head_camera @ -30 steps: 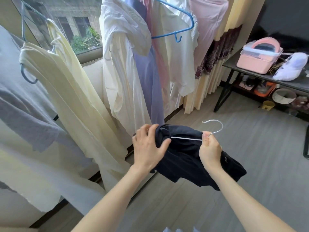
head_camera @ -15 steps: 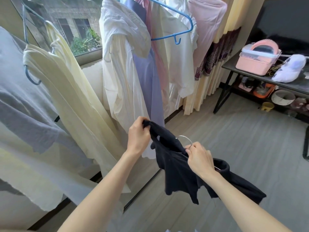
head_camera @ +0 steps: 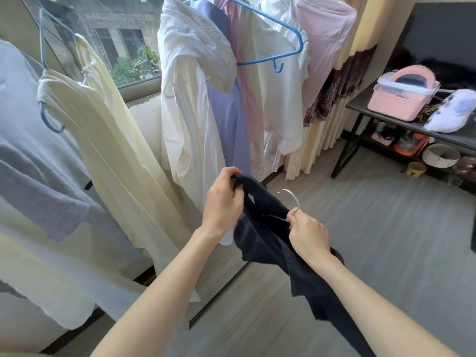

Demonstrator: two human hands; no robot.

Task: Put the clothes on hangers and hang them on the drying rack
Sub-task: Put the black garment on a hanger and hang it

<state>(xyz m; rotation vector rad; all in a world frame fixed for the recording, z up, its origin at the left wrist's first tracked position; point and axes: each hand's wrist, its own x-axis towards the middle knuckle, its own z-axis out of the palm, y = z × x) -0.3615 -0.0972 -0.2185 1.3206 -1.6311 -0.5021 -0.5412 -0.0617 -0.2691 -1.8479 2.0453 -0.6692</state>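
The left hand [head_camera: 223, 202] grips the upper edge of a dark navy garment [head_camera: 268, 235], fingers curled round the cloth at its highest point. The right hand [head_camera: 307, 234] pinches the neck of a white wire hanger [head_camera: 291, 199], whose hook curves upward and away from the person; the hanger's arm runs leftward into the garment's opening. The garment hangs in mid-air between both hands, its long axis slanting from the upper left down to the lower right, where the loose end trails beneath the right forearm. Behind it hang a white shirt [head_camera: 190, 112], a pale yellow garment [head_camera: 108, 140] and a blue hanger [head_camera: 277, 54]. A pink box [head_camera: 399, 99] sits on the table [head_camera: 365, 105].
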